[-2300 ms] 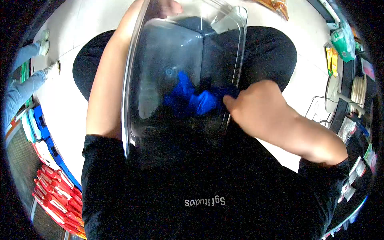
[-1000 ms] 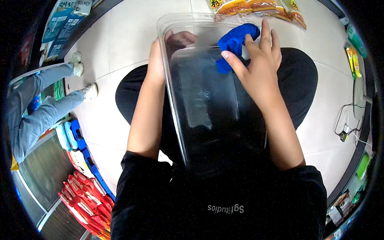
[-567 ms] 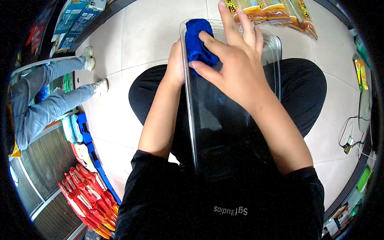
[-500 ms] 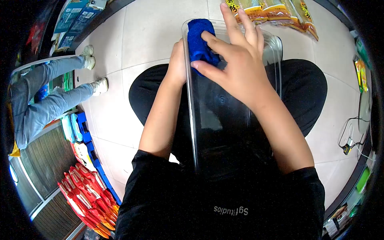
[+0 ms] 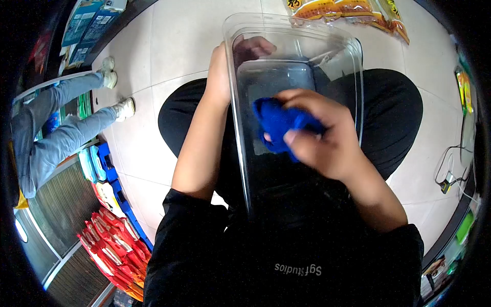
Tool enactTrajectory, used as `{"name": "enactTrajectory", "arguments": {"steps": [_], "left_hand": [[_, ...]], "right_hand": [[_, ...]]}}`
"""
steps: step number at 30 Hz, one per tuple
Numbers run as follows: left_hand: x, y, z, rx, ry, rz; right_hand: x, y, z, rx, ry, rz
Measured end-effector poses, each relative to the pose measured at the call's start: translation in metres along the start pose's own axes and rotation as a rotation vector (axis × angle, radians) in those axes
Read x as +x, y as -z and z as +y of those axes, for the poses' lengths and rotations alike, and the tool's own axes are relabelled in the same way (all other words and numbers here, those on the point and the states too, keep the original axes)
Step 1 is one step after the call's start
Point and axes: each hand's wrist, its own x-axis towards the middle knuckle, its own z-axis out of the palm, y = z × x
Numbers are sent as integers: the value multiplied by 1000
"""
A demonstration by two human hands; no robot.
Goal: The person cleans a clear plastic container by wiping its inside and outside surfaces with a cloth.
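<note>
A clear plastic container (image 5: 241, 169) rests in my lap between my bent knees, its open top facing me. My left hand (image 5: 220, 74) holds it from outside at the far left wall; most of those fingers are hidden. Bunched in my right hand (image 5: 327, 135) is a blue cloth (image 5: 279, 125), held over the container's inside, with the fingers closed around it and slightly blurred. Whether the cloth touches the container's bottom I cannot tell. A dim hand shape shows in the far left wall, perhaps a reflection.
Yellow-brown food packets (image 5: 348, 11) lie on the tiled floor beyond the container. Another person's legs (image 5: 71, 107) are at the left, near shelves. Red packages (image 5: 112, 245) stand in a row lower left. A black cable (image 5: 444, 169) lies at the right.
My right hand has moved from the container's far left rim toward me and down, over its inside, and the spread fingers have closed around the cloth. The container has tilted slightly.
</note>
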Motion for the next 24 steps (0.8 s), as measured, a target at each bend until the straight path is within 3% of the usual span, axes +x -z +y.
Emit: {"name": "enactTrajectory", "arguments": {"steps": [1, 2, 5, 6, 8, 9, 12, 13, 14, 15, 16, 17, 18, 19, 21, 24], "left_hand": [[-3, -3, 3, 17, -1, 4], [-2, -2, 2, 22, 8, -5], [-2, 0, 2, -29, 21, -87], [-5, -2, 3, -64, 14, -14], [-8, -13, 8, -155, 75, 238], [-14, -10, 13, -248, 63, 144], [-6, 10, -9, -55, -198, -19], [-7, 7, -9, -153, -134, 46], [-11, 2, 1, 168, -139, 93], [-13, -5, 8, 137, -84, 140], [-15, -12, 14, 104, -30, 188], [-12, -9, 13, 80, 5, 162], [-12, -8, 14, 70, -14, 130], [-11, -8, 14, 59, -33, 93], [-6, -3, 8, 19, -36, 7], [-6, -8, 11, 6, -1, 91]], "right_hand": [[-4, 0, -4, 379, -344, 31], [0, 2, -7, 491, -421, 73], [16, -9, -3, -115, -52, 279], [23, -11, -1, -110, -50, 281], [39, -13, 1, -265, 226, 307], [47, -17, 2, -266, 227, 307], [75, -25, 7, -635, 353, 291], [78, -24, 9, -636, 354, 290], [81, -23, 10, -772, 363, 352], [83, -24, 11, -907, 370, 412], [85, -19, 6, -953, 288, 425], [87, -14, 4, -1007, 379, 510], [87, 2, -27, -772, 118, 282], [92, 12, -28, -757, 147, 322], [96, 23, -7, -847, 405, 479], [77, 13, -3, -792, 467, 525]]}}
